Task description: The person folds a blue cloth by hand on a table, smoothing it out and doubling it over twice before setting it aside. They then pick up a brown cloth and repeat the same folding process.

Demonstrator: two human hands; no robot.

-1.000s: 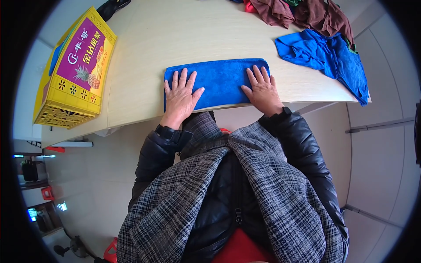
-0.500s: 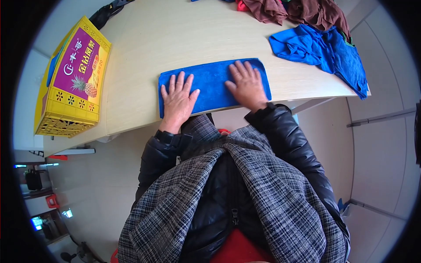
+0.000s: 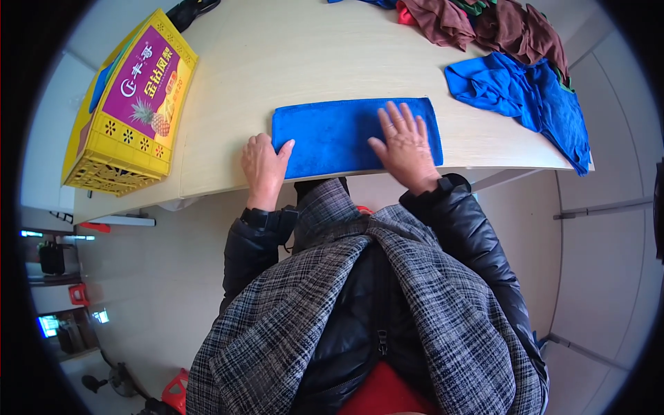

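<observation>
The right hand point(image 3: 404, 149) lies flat and open on the right half of a folded blue cloth point(image 3: 339, 135), fingers spread and pointing toward 12 o'clock, palm pressing the fabric near the table's near edge. The left hand point(image 3: 261, 164) rests on the bare table point(image 3: 277, 62) at the cloth's left end – its fingers curl loosely and only the thumb tip touches the cloth's lower left corner; it holds nothing.

A second ago both palms sat flat on the cloth, one near each end. Half a second ago the right hand had slid inward toward the middle while the left was still on the fabric. Now the left hand has come off the cloth onto the wood beside it, and the right has settled on the right-hand part.

The cloth is a long rectangle lying close to the near edge of the pale wooden table, its long axis running from 9 to 3 o'clock, with the short ends facing left and right.

Farther off, at 10 o'clock, a yellow carton point(image 3: 128, 104) with a purple panel sits at the table's left end. At 2 o'clock a crumpled blue cloth point(image 3: 519, 93) lies loose – beyond it, at 1 o'clock, a heap of brown cloths point(image 3: 484, 24).
</observation>
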